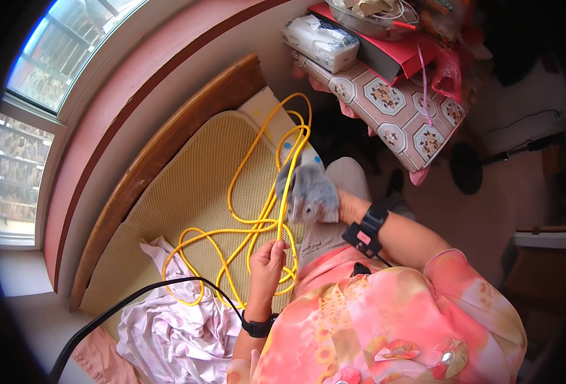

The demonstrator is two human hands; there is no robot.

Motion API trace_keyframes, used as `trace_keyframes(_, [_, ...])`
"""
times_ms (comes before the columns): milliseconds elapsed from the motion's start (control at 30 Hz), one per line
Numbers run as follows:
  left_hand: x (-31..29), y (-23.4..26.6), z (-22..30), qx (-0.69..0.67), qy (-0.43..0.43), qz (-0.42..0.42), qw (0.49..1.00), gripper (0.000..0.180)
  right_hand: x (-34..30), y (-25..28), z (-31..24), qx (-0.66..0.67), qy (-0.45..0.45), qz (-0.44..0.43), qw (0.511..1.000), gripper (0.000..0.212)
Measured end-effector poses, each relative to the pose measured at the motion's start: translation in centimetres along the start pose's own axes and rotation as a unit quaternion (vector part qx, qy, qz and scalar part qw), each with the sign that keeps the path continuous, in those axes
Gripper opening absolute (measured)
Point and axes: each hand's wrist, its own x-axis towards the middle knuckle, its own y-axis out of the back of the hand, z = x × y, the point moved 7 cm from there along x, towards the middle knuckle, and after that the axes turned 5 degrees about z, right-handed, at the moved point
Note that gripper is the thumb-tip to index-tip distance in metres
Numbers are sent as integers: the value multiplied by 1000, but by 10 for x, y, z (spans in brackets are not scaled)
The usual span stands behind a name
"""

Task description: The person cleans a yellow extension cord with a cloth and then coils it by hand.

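My left hand point(269, 257) is closed in a pinch round a yellow cable point(280, 224). From there the cable runs up along the front of a crumpled grey cloth point(313, 192). The cloth covers most of my right hand point(349, 206), which holds it beside the cable; the fingers are hidden underneath. Loose loops of the same cable spread above and left of my hands, over a woven tan mat point(167, 182).
A pale pink cloth point(174, 336) lies crumpled at lower left, beside a black cord point(113, 313). Behind the mat runs a wooden board point(167, 134), with a window point(59, 70) beyond. At upper right, a patterned table point(391, 131) bears a tissue pack point(321, 41) and a red folder point(388, 54).
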Motion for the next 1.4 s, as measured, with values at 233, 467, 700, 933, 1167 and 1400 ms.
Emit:
trace_keyframes(233, [18,-32,6,-3,-34,-64,997,28,-20,-43,13,-87,234,129,960,19])
trace_keyframes(467, [0,-30,12,-50,32,-143,988,31,34,-44,-51,-921,229,233,214,18])
trace_keyframes(700, [-34,-12,10,166,-32,-260,951,32,16,-47,-94,-955,235,136,116,19])
trace_keyframes(933, [-45,-1,-17,355,-118,-274,886,22,1,-13,-77,-956,261,129,27,12])
trace_keyframes(1167, [-11,-24,21,239,-214,-190,928,39,-39,-10,-67,-867,208,235,386,19])
trace_keyframes(1400, [21,-88,14,-28,110,-241,964,32,-59,53,-41,-84,297,149,939,30])
